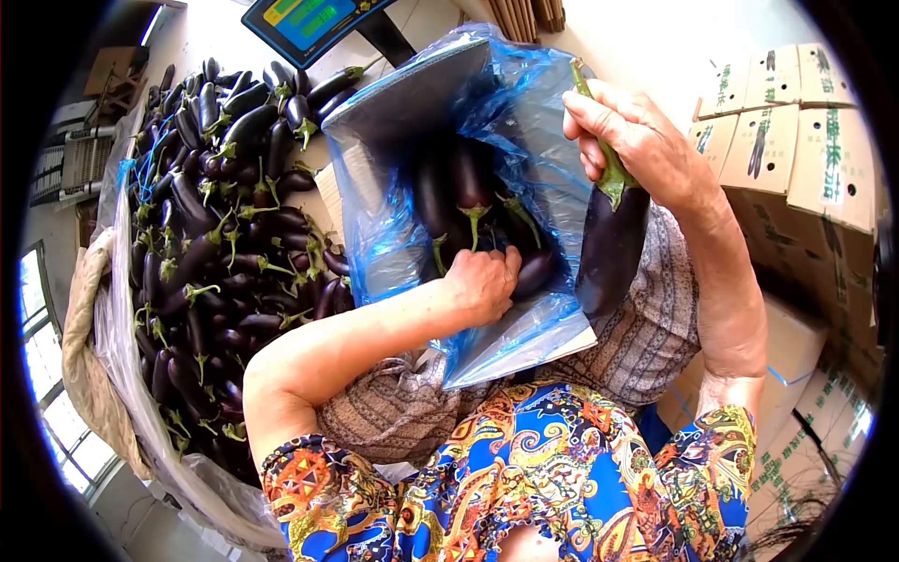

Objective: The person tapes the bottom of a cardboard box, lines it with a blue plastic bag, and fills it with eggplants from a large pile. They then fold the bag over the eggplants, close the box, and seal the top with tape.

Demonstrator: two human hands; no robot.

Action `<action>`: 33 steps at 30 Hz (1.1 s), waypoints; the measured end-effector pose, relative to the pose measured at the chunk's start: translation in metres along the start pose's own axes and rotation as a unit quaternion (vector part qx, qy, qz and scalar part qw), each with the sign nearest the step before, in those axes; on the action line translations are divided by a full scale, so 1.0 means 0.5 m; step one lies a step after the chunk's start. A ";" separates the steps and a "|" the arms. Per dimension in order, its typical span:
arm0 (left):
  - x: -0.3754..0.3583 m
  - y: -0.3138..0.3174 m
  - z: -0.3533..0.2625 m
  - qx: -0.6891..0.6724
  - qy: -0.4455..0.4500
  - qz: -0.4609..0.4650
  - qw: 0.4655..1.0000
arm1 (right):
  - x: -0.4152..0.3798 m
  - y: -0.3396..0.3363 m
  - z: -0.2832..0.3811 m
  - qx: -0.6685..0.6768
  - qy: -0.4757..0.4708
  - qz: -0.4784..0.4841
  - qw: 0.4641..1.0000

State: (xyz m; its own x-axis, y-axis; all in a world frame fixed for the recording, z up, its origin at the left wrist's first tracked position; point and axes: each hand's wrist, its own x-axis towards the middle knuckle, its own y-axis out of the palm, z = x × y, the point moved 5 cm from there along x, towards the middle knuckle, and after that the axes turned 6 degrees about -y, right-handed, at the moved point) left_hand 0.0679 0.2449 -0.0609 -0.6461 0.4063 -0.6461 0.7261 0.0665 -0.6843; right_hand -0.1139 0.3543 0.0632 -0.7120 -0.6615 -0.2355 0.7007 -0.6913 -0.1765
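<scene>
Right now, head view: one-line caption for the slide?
Left hand arranges eggplants inside a blue-lined box while right hand holds an eggplant by its stem, beside a heaped pile.

Single head-worn view, fisheye, looking steeply down from close above the arms. Lined box dead centre, aubergine heap at nine o'clock, stacked cartons at two o'clock, scale display at twelve, patterned sleeves at six.
</scene>
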 end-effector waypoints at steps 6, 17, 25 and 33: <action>0.028 -0.002 0.008 0.023 0.027 0.120 0.992 | -0.004 0.008 0.007 -0.021 -0.001 0.004 1.000; 0.042 0.047 -0.017 0.097 0.016 -0.135 0.986 | 0.007 0.035 0.014 -0.023 -0.008 0.018 1.000; -0.124 -0.180 0.077 -0.316 0.111 0.019 0.942 | 0.032 0.073 0.096 -0.043 -0.065 0.051 0.996; -0.314 -0.107 0.293 -0.606 -0.097 -0.200 0.763 | 0.113 0.198 -0.084 -0.348 -0.276 0.146 0.884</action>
State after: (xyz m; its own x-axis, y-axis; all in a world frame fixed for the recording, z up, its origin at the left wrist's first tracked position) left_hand 0.0962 0.0440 0.0278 -0.8103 -0.0020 -0.5860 0.0695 0.9926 -0.0996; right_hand -0.0828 0.2610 -0.0076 -0.2751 -0.9561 0.1006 0.5804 -0.2486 -0.7755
